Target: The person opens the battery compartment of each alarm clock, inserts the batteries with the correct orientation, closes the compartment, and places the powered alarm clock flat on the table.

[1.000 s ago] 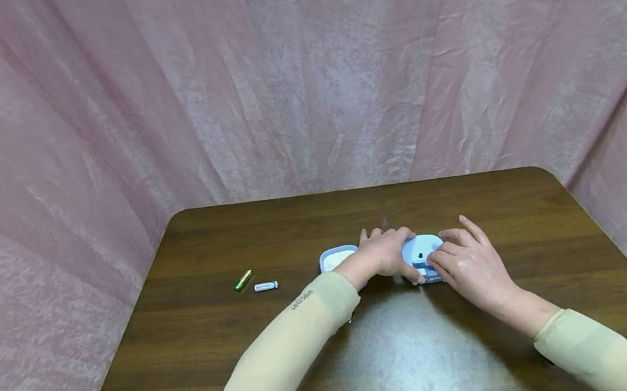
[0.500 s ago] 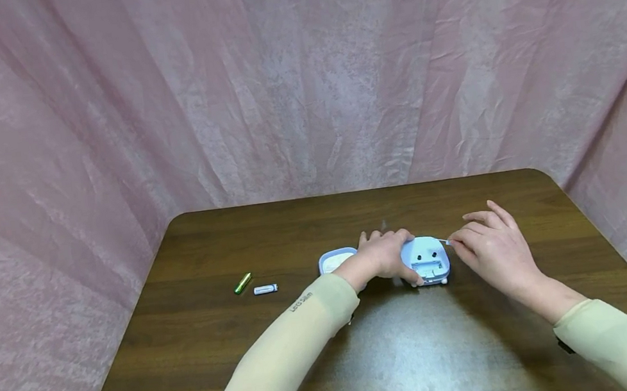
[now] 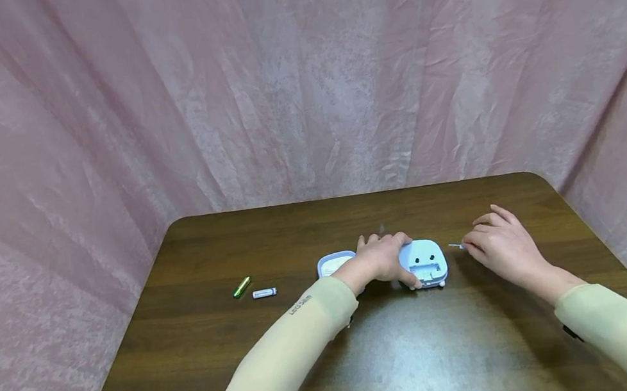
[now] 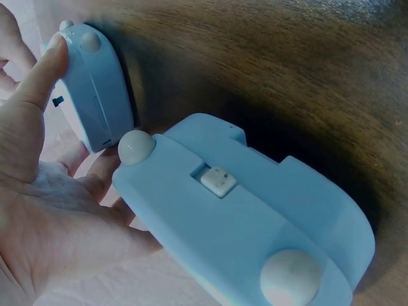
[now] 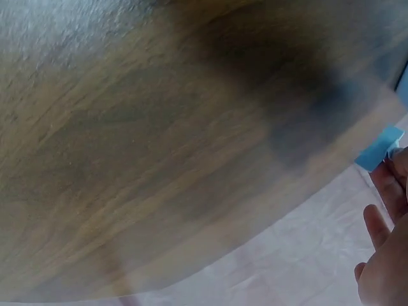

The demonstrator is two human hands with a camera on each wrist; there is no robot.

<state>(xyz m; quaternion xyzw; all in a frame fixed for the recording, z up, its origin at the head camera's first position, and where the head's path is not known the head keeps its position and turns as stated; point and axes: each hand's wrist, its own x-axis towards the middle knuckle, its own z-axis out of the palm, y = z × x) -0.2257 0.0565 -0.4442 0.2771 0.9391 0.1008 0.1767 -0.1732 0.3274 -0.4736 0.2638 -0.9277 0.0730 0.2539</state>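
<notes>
My left hand (image 3: 379, 260) grips a light blue rounded device (image 3: 425, 249) by its left side, thumb at the near edge. The device lies with two dark knobs and an uncovered battery compartment (image 3: 427, 272) facing up; small white ball feet stick out at its near edge. To its right, apart from it, my right hand (image 3: 502, 250) pinches a small light blue battery cover (image 5: 380, 148) between thumb and fingertips. A second light blue device (image 4: 191, 178), with white ball feet and a white switch, stands beside my left hand, partly hidden by it in the head view.
A green battery (image 3: 241, 287) and a white-and-blue battery (image 3: 264, 293) lie on the wooden table (image 3: 192, 357) left of the devices. A pink curtain (image 3: 300, 81) hangs behind the table's far edge.
My right hand has come away from the device to the right, taking the battery cover off it and uncovering the compartment. My left hand has kept its grip on the device.
</notes>
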